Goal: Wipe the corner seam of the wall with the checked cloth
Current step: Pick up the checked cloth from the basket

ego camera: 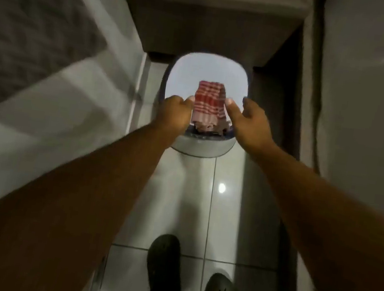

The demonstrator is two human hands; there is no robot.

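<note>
The red-and-white checked cloth (208, 103) lies folded on a rounded pale stool top (208, 73), its frayed end hanging over the near rim. My left hand (174, 113) is at the cloth's left edge, thumb touching it and fingers curled under out of sight. My right hand (251, 121) is at the cloth's right edge with fingers spread, its thumb tip against the fabric. The picture is blurred, and I cannot make out the wall's corner seam.
Glossy white floor tiles (203, 196) run between a pale wall on the left (41, 124) and a pale surface on the right (362, 120). A dark block of furniture (203, 23) stands behind the stool. My two dark clogs (164, 264) are at the bottom.
</note>
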